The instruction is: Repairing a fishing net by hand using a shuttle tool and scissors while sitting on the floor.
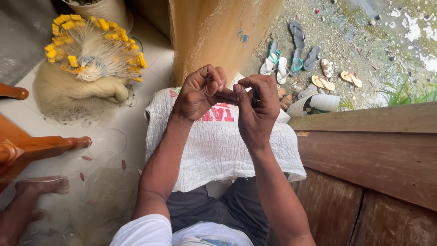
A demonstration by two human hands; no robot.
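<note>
Both hands meet over the white woven sack (214, 146) on the lap: the left hand (199, 93) curled tight, the right hand (256, 107) pinching a small dark flat tool (255, 97). Any line between them is too thin to see; a slip could tangle it, I'd guess.

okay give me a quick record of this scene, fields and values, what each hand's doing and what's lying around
left hand: curled shut, fingertips meeting the right hand's
right hand: closed on a small dark object, too hidden to identify
under the hands: white woven sack over the lap
left of the person: heap of fishing net with yellow floats on the tiled floor
lower left: another person's bare foot
outside ground: scattered flip-flops
right: wooden planks
</note>
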